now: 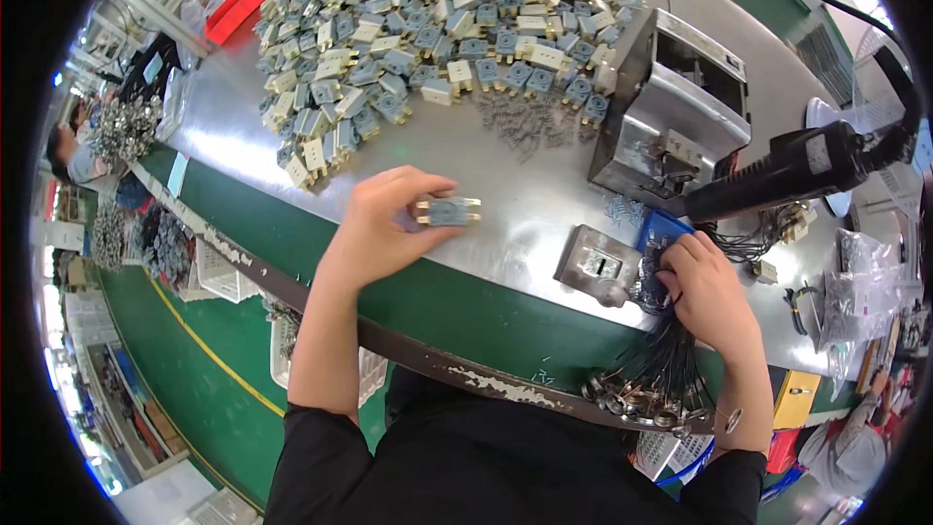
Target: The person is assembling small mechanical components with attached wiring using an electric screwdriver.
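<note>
Over steel table (505,185), left hand (374,228) pinches grey switch part (448,211); right hand (705,287) grips black wires (671,360).

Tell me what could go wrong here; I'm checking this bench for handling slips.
1. The left hand pinches the small blue-grey part only at the fingertips, so it may drop onto the metal table.
2. The right hand grips a bundle of black wires hanging over the table edge; they could snag.
3. The heaped pile of parts may slide.
</note>
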`<state>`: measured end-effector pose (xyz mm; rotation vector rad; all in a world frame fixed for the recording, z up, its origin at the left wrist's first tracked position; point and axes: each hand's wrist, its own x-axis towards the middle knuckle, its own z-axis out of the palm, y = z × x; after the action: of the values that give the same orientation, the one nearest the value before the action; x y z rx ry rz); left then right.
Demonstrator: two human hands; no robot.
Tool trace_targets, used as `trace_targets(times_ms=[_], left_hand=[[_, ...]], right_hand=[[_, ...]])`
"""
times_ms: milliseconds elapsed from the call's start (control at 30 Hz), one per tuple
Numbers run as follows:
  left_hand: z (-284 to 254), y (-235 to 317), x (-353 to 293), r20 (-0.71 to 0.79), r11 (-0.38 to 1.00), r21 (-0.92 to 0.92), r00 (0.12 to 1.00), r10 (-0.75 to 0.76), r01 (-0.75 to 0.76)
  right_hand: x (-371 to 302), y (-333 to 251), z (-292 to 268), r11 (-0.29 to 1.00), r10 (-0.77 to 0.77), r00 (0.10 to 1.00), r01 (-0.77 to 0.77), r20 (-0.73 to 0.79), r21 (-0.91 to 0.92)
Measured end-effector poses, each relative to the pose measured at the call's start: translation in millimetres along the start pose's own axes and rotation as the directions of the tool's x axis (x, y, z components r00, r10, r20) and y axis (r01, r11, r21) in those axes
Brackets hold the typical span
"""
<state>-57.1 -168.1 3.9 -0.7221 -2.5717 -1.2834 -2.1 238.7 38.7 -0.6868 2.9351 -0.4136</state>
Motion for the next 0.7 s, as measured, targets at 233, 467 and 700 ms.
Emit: trace_targets(times_ms=[233,467,700], left_hand=[[4.9,51.1,25.3,-0.067,0.947,-0.171,0.962,0.263,-0.271],[38.9,74.0,54.2,-0.021,0.898,-0.238,0.926,0.376,-0.37],[115.5,65.9,51.8,0.324,0.926,-0.312,0.893,0.313,-0.211]], right_hand=[[-2.3,1.5,-7.2,0.988,-0.04,0.987,0.063,-0.159,0.142],[-7.3,9.4,-15.2,0.97,0.014,0.984,0.029,-0.176,0.243],[-12.1,15.3,-31.4,0.892,0.057,0.996,-0.019,-0.071,0.452]])
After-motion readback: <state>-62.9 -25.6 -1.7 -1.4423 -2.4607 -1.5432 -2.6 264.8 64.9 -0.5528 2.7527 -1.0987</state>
